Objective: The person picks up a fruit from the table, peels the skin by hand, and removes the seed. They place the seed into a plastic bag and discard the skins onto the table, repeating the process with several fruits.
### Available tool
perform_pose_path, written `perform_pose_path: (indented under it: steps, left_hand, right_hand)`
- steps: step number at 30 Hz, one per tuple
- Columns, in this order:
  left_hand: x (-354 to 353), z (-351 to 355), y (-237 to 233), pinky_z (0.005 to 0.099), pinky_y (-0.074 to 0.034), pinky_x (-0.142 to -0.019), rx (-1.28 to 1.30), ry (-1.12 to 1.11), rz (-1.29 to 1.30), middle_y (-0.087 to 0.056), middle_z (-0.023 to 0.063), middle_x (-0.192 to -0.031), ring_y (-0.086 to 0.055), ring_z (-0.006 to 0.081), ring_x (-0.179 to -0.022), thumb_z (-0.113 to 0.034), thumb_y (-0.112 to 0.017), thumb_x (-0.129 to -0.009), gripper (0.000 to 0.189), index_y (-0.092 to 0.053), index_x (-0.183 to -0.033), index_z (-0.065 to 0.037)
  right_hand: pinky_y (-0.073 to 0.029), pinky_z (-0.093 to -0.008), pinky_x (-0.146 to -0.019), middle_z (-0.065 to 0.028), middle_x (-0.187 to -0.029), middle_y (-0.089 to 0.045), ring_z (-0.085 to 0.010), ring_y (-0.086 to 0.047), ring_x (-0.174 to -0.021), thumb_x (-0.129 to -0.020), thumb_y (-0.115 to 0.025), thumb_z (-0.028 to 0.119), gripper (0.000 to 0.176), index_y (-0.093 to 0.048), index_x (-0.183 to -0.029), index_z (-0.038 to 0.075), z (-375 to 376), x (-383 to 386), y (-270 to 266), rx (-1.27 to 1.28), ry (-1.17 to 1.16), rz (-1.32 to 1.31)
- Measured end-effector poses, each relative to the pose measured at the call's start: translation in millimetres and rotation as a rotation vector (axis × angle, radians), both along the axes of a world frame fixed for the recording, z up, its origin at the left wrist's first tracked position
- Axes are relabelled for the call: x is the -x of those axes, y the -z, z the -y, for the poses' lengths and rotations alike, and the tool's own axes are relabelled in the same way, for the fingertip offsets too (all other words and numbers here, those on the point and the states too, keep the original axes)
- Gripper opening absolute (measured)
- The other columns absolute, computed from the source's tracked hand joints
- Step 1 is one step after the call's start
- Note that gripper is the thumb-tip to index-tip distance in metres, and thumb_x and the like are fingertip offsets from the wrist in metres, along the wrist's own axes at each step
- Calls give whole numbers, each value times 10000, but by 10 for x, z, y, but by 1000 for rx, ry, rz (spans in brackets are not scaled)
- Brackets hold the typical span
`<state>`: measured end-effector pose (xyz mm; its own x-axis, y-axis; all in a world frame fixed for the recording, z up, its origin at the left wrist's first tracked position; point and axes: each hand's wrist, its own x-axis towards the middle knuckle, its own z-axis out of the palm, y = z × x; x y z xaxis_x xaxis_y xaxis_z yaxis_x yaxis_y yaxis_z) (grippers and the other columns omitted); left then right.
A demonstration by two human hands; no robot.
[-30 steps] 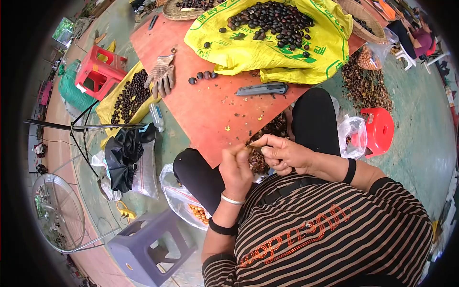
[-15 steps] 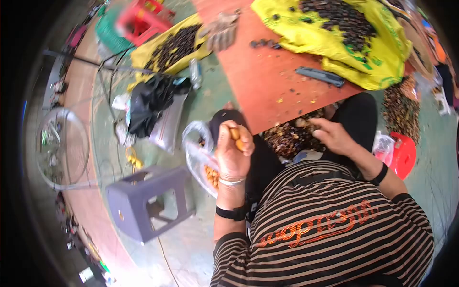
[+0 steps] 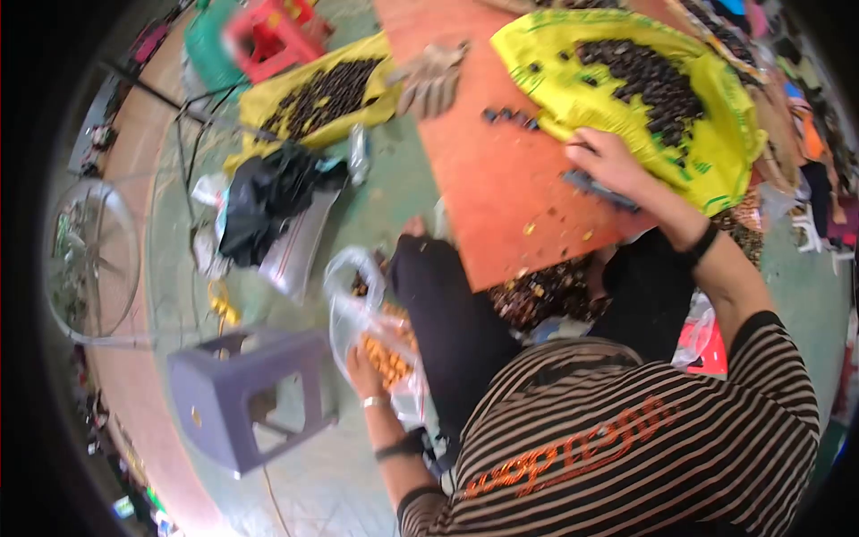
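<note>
My left hand (image 3: 365,371) is at the clear plastic bag (image 3: 340,309) on the floor, beside the orange-yellow kernels (image 3: 386,362) inside it. Its fingers are blurred and partly hidden. Over the orange board, my right hand (image 3: 610,163) reaches to the near edge of the yellow sack (image 3: 546,85). Its fingers are curled together, with a small dark spot at the tips that I cannot make out. Dark nuts (image 3: 640,80) lie heaped on that sack. Just below the right hand, a grey tool (image 3: 601,190) rests on the board, partly covered by the wrist.
A glove (image 3: 433,82) and several loose dark nuts (image 3: 510,116) lie on the orange board (image 3: 483,197). Broken shells (image 3: 546,300) pile up between my knees. To the left are a grey stool (image 3: 246,394), a black bag (image 3: 268,201) and another yellow sack (image 3: 380,107) with dark nuts.
My left hand, which held yellow-brown kernels above my knee, has dropped down and left to the plastic bag. My right hand has moved up from the shells to the yellow sack.
</note>
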<state>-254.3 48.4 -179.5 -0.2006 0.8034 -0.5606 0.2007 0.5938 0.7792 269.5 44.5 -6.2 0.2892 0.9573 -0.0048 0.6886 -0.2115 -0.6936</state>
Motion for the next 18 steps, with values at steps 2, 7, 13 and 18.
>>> perform_pose_path:
  steps: [2, 7, 13, 18]
  left_hand:
    - [-48, 18, 14, 361, -452, -863, -202, 105, -72, -507, 104, -1197, -498, 226, -1079, -256, -481, -892, 423, -449, -1252, -36]
    - [-707, -108, -869, 259, -473, -765, -310, -59, 240, -584, 101, -989, -568, 152, -884, -181, -488, -921, 254, -516, -1105, -8]
    - [-1657, -178, -1870, 245, -483, -704, -370, 225, 478, -602, 83, -864, -577, 133, -770, -141, -500, -921, 184, -542, -1047, -14]
    - [-2296, -220, -1920, 226, -460, -726, -377, 581, 573, -571, 49, -938, -543, 89, -809, -66, -519, -896, 182, -531, -1064, 0]
  right_hand:
    - [-462, -323, -705, -129, -855, -633, -240, -612, -783, -805, -573, 236, 238, -601, -949, 49, -307, -124, 86, -174, -9, 92]
    - [-468, -376, -769, -129, -952, -644, -301, -606, -886, -788, -584, 250, 299, -611, -1038, 88, -758, -200, 158, 15, 27, 179]
    - [-466, -384, -710, -121, -820, -637, -304, -604, -804, -757, -639, 245, 234, -605, -946, 111, -698, -93, 71, 122, -63, 255]
    - [-453, -344, -624, -80, -727, -604, -228, -589, -685, -774, -660, 225, 199, -585, -900, 90, -394, 65, -121, 28, -134, 37]
